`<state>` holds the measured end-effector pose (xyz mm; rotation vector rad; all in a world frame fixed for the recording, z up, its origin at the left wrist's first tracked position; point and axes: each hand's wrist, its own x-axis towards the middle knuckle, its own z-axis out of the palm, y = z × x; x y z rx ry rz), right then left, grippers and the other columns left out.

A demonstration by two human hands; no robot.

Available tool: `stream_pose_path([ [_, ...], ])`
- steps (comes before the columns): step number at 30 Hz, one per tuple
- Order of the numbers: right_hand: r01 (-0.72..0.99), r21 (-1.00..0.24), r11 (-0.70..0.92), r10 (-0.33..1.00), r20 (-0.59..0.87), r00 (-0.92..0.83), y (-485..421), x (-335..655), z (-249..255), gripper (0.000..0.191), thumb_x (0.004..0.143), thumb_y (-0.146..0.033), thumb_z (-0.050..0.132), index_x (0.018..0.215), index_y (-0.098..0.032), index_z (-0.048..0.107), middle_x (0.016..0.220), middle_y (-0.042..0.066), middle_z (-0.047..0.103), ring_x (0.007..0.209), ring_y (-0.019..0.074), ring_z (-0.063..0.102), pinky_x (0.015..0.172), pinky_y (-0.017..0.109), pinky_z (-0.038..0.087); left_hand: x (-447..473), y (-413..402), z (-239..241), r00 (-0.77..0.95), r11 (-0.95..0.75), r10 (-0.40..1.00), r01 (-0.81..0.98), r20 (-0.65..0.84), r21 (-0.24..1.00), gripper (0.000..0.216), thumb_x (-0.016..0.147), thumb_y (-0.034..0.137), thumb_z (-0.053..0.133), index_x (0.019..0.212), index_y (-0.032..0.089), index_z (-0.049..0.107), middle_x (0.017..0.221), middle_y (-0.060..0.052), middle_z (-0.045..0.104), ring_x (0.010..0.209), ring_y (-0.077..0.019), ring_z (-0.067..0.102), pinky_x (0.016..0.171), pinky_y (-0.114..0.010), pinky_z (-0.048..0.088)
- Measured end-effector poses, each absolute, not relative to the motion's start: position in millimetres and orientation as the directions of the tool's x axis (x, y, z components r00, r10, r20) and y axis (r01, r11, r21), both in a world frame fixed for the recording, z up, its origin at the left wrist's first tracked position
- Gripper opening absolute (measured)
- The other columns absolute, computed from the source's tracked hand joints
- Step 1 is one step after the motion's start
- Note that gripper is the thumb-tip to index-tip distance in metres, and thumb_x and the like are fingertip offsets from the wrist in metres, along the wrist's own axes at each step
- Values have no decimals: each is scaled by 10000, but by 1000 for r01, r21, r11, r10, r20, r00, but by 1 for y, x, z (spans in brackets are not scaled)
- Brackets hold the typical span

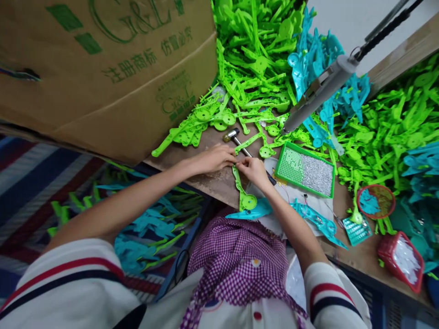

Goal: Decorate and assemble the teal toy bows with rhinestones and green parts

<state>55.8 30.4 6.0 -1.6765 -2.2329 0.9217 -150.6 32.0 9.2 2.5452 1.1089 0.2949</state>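
Observation:
The fingertips of my left hand [219, 158] and my right hand [254, 172] meet above the near edge of the work table. Just below them a bright green plastic part [247, 201] hangs down, its narrow upper end at the fingertips and its round disc end lower. My left hand is closed on that upper end. Thumb and fingers of my right hand are pinched together; whatever tiny thing is in them is hidden. Behind my hands lies a hammer [243, 147] with a yellowish head, partly covered by my right hand. Another green arm-shaped part [252, 141] lies across it.
A green tray [279, 171] of small metal pieces stands right of my hands. Blue parts [317, 219] lie nearer me. Heaps of green parts [254, 68] fill the back. A grey power screwdriver [317, 93] hangs above. A large cardboard box [137, 105] borders the left; a red basket [387, 250] stands right.

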Motion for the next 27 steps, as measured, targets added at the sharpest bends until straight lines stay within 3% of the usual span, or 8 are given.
stream_pose_path([
  [6, 876, -454, 162, 935, -212, -283, 20, 49, 15, 239, 906, -402, 562, 915, -242, 739, 873, 40, 773, 853, 212, 707, 755, 273, 466, -153, 40, 8, 678, -611, 735, 653, 15, 447, 257, 970, 322, 582, 1163, 291, 750, 1140, -60, 700, 1079, -231, 610, 899, -326, 373],
  [12, 920, -363, 146, 931, -264, -252, 20, 46, 17, 265, 916, -442, 551, 932, -254, 736, 935, 53, 782, 927, 242, 724, 805, 305, 496, -145, 50, 16, 652, -581, 755, 717, -75, 385, 198, 893, 326, 685, 1067, 282, 770, 1084, -34, 706, 1108, -228, 610, 849, -309, 356],
  [18, 918, -375, 132, 923, -290, -251, 24, 46, 15, 300, 919, -482, 553, 953, -248, 739, 972, 56, 781, 978, 252, 718, 819, 313, 500, -131, 59, 34, 602, -531, 768, 789, -219, 310, 121, 822, 325, 734, 928, 334, 792, 1001, 16, 727, 1026, -204, 643, 823, -297, 359],
  [23, 901, -409, 146, 903, -317, -291, 20, 53, 18, 313, 962, -465, 516, 1001, -244, 735, 980, 63, 779, 995, 251, 712, 827, 312, 489, -120, 58, 45, 510, -456, 810, 858, -288, 236, 88, 782, 322, 757, 863, 309, 788, 954, 19, 747, 970, -206, 656, 853, -307, 368],
  [27, 904, -419, 83, 933, -287, -218, 6, 60, 24, 331, 985, -469, 494, 1047, -245, 730, 1005, 82, 778, 985, 264, 713, 817, 327, 477, -116, 61, 42, 495, -430, 815, 865, -302, 259, 80, 718, 262, 797, 792, 293, 788, 867, 10, 746, 920, -218, 657, 856, -316, 367],
])
